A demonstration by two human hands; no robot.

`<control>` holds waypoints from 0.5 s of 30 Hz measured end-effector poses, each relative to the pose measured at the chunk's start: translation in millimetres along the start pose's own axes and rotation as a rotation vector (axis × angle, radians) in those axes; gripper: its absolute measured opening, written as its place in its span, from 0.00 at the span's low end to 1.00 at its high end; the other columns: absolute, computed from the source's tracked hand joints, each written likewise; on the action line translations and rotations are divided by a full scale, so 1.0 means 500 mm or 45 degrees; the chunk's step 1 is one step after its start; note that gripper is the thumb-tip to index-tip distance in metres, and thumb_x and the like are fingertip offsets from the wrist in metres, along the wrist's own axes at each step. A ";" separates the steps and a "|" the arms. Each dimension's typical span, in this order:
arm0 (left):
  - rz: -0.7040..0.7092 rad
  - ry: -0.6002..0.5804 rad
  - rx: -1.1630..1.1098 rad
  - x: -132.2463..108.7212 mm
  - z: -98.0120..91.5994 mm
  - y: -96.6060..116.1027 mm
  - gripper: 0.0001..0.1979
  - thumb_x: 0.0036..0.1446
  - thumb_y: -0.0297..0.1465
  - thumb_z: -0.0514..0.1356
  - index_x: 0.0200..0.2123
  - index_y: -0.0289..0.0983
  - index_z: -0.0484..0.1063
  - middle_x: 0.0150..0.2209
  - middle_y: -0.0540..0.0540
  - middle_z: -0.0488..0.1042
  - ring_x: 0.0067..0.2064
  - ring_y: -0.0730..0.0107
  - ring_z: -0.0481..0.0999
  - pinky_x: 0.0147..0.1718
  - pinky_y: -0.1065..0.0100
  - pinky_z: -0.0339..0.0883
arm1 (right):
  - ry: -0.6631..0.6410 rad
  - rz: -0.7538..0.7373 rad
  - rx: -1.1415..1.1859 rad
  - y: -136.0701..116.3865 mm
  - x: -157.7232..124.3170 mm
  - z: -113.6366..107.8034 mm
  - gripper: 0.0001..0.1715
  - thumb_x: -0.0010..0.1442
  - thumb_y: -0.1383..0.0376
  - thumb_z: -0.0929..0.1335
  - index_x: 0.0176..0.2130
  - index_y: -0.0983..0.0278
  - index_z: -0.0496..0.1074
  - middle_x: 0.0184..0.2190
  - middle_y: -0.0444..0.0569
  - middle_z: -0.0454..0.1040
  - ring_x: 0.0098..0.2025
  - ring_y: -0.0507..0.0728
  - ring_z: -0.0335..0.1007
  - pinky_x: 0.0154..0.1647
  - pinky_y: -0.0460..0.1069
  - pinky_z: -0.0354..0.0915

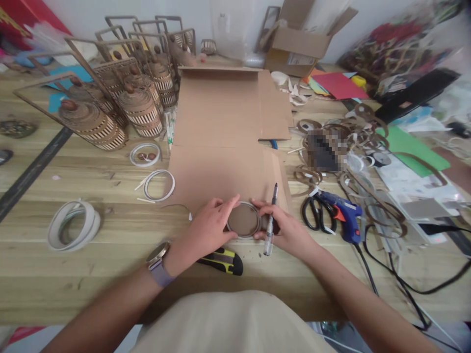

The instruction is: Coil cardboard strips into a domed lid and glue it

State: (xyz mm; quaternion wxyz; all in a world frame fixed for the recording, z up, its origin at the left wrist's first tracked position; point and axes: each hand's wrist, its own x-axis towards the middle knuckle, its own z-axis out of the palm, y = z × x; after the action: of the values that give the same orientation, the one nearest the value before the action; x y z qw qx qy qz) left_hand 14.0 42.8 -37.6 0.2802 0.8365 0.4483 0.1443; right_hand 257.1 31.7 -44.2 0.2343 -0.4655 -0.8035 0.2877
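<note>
A thin round ring [258, 214] lies on the near edge of the brown cardboard [217, 113]. My left hand [211, 225] grips its left side, fingertips on top and thumb below. On the ring's right side are the fingers of my right hand [283, 228], which also holds a pen [270, 228] upright between the fingers, dark tip pointing away. A yellow and black utility knife [224, 260] lies partly under my left wrist. White rings [159, 185] rest left of the cardboard.
Woven lanterns with frame handles [142, 113] crowd the back left. Thick white rings [73, 225] lie at left. To the right are black scissors [318, 213], a blue glue gun [346, 215] with its cable, and tangled brown strips [382, 211]. An open box [298, 49] stands behind.
</note>
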 end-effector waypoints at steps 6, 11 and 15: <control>-0.034 -0.044 -0.050 0.003 -0.015 0.003 0.47 0.51 0.29 0.70 0.68 0.40 0.46 0.59 0.42 0.71 0.57 0.53 0.65 0.55 0.55 0.64 | 0.002 -0.072 -0.021 0.005 0.002 0.006 0.18 0.57 0.61 0.73 0.42 0.57 0.64 0.58 0.57 0.72 0.61 0.62 0.68 0.56 0.60 0.70; -0.024 -0.067 0.046 0.013 -0.025 0.019 0.41 0.53 0.34 0.69 0.65 0.39 0.53 0.57 0.40 0.71 0.56 0.51 0.67 0.52 0.55 0.67 | -0.004 -0.065 -0.025 0.006 0.003 0.006 0.17 0.57 0.60 0.73 0.42 0.56 0.64 0.58 0.56 0.72 0.61 0.63 0.68 0.56 0.60 0.70; 0.129 -0.067 0.161 0.025 -0.020 0.030 0.36 0.55 0.31 0.67 0.63 0.36 0.56 0.59 0.38 0.70 0.59 0.51 0.65 0.56 0.52 0.63 | -0.014 -0.048 0.003 0.004 0.004 0.003 0.17 0.57 0.60 0.73 0.42 0.56 0.64 0.59 0.56 0.71 0.61 0.63 0.68 0.56 0.61 0.70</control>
State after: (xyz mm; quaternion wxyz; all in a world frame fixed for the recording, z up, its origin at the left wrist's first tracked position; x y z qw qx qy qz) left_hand 26.3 50.0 -20.9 0.2308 0.8776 0.4061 0.1077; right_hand 256.4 34.2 -46.6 0.2359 -0.4482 -0.8132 0.2867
